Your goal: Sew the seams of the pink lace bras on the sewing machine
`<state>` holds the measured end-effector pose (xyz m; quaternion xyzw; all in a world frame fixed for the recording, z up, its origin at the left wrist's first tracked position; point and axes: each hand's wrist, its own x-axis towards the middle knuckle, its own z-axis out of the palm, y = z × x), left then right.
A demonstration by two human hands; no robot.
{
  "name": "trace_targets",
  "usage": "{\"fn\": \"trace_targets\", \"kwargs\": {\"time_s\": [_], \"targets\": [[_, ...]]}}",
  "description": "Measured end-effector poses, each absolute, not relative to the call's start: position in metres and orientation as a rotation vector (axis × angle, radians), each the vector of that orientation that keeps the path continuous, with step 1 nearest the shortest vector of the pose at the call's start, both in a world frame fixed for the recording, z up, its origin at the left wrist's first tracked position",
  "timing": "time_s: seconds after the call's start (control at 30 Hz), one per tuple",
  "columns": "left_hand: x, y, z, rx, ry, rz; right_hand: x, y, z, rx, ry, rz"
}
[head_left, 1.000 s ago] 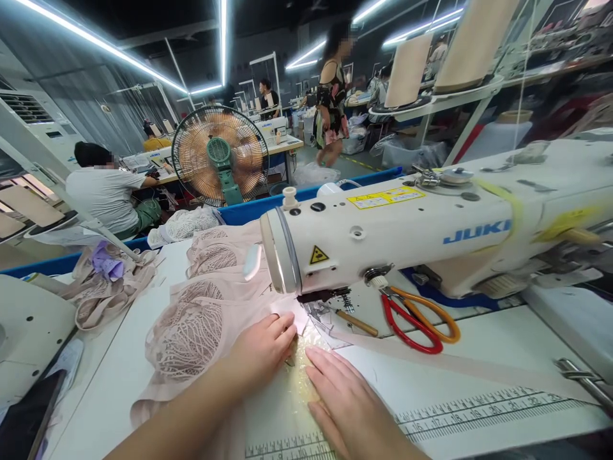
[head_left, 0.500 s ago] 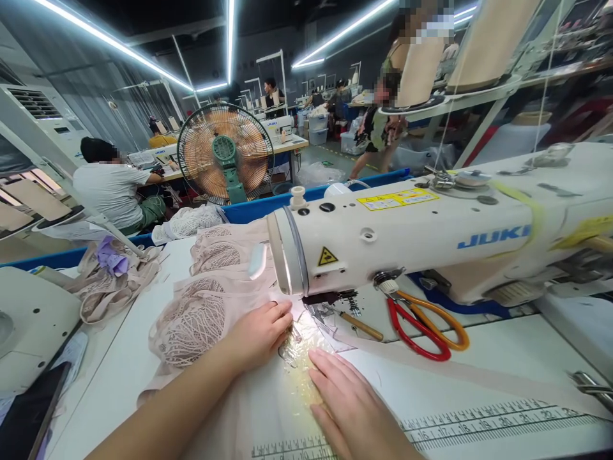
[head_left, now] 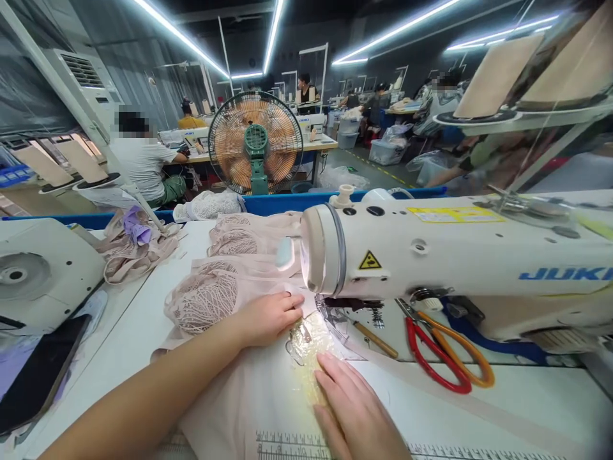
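Note:
My left hand [head_left: 268,318] lies on pale pink fabric [head_left: 239,409] with its fingers curled, pressing the cloth just left of the needle of the white JUKI sewing machine [head_left: 431,268]. My right hand [head_left: 352,412] rests flat with fingers stretched out on a lit, yellowish lace piece [head_left: 311,348] in front of the presser foot. A pink lace bra cup [head_left: 204,300] sits left of my left hand.
Red and orange scissors [head_left: 445,358] and a wooden-handled tool [head_left: 376,340] lie under the machine arm. More pink lace pieces [head_left: 239,241] are stacked behind. A dark phone [head_left: 33,377] lies at left. A fan [head_left: 256,142] and seated workers are beyond the blue rail.
The view has swung to the right and nearer the machine head. My left hand's fingers have curled in on the fabric. My right hand stays flat on the lace.

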<state>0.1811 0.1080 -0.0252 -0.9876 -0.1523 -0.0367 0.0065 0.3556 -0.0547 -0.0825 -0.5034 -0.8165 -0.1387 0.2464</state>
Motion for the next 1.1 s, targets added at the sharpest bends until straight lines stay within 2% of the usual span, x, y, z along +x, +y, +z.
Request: {"fn": "trace_targets", "kwargs": {"time_s": [0.53,0.7,0.77,0.97,1.1], "targets": [[0.182,0.123,-0.029,-2.986,-0.498,-0.135,0.359,-0.056,-0.089,-1.316,-2.183,-0.336],[0.18,0.12,-0.024,-2.959,-0.621,-0.08,0.309,-0.063,-0.09,-1.232,-2.15,-0.102],[0.174,0.113,-0.02,-2.963,-0.664,-0.069,0.278,-0.065,-0.099,-1.231,-2.111,-0.143],[0.123,0.064,-0.001,-2.779,-0.955,0.098,0.234,-0.067,-0.115,-1.23,-1.973,-0.346],[0.058,0.028,-0.014,-2.549,-1.181,0.087,0.236,-0.07,-0.12,-1.244,-1.958,-0.364]]}}
